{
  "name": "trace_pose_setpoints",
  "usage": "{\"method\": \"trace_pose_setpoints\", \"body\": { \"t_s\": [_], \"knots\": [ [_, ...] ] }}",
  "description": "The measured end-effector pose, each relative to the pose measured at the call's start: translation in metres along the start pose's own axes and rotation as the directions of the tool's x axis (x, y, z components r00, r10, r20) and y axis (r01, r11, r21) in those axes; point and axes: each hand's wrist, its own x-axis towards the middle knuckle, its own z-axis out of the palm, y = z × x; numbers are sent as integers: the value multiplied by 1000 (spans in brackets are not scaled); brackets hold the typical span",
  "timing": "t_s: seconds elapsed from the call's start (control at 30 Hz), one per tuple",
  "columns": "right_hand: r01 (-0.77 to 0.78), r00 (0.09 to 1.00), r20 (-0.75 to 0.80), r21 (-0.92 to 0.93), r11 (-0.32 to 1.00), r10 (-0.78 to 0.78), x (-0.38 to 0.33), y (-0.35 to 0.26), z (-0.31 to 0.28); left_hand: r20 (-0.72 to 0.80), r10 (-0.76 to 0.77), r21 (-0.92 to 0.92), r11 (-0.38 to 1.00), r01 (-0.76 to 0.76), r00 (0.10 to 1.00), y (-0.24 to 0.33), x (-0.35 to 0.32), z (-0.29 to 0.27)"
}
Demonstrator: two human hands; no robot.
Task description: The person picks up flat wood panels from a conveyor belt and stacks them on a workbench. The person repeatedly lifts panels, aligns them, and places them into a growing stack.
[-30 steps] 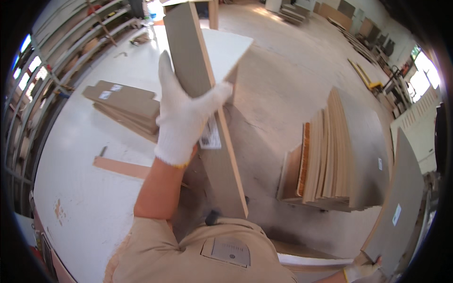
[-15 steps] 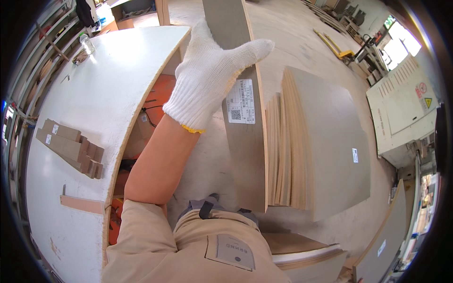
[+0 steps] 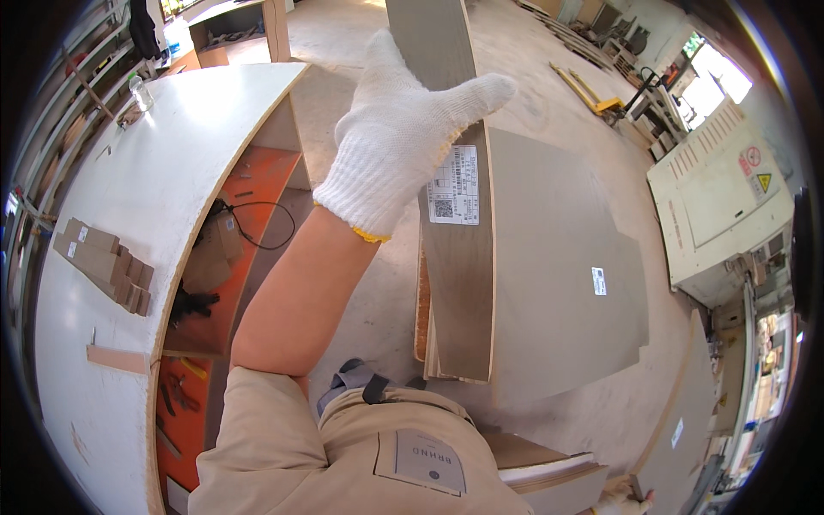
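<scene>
My left hand [image 3: 386,142], in a white knitted glove with a yellow hem, holds a long narrow brown-grey board [image 3: 459,283]. Its thumb reaches across the board's face; some fingers are hidden. A white printed label is stuck on the board below the hand. At the lower right edge, my right hand [image 3: 622,499], also gloved, grips the near corner of a grey panel [image 3: 682,421] that bears a small label. Most of that hand is cut off. Behind the long board stands a large grey panel [image 3: 566,257], partly covered by it.
To the left is a white-topped workbench [image 3: 197,154] with a pile of small brown boards [image 3: 103,266] and a bottle [image 3: 140,90]. Its orange shelf [image 3: 257,176] holds tools and a cable. Stacked panels [image 3: 549,481] lie near my body. A beige machine cabinet [image 3: 721,197] and yellow pallet truck [image 3: 592,94] stand right.
The long board and my left hand have shifted right in view, covering the edges of the stacked panels. My right hand has come into sight at the leaning panel's corner.
</scene>
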Motion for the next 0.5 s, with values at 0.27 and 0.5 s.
{"method": "trace_pose_setpoints", "body": {
  "t_s": [0.27,0.5],
  "knots": [
    [13,993,116,-176,984,7,41,31,-10,8,-3,36,999,3,1000,3,-1,26],
    [-19,991,119,-355,935,66,85,64,-25,94,-30,45,999,26,995,2,-9,32]
  ]
}}
